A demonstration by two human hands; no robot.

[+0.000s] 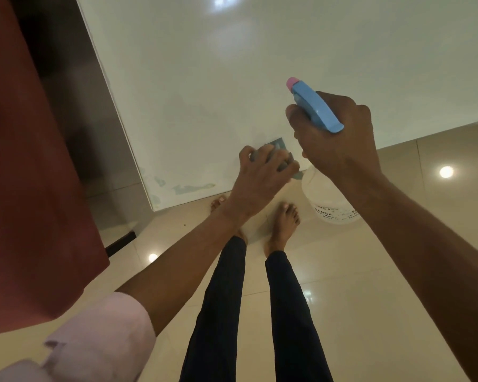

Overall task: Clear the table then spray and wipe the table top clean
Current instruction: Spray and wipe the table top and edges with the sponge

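Observation:
The white glossy table top fills the upper part of the view, with wet bluish streaks near its front left corner. My left hand grips a grey-blue cloth at the table's front edge. My right hand holds a spray bottle above that edge; its blue trigger head with a pink nozzle points over the table. The bottle's white body hangs below my hand, past the edge.
A dark red chair back or cushion stands at the left beside the table. Beige glossy floor tiles lie below, with my bare feet close to the table's front edge.

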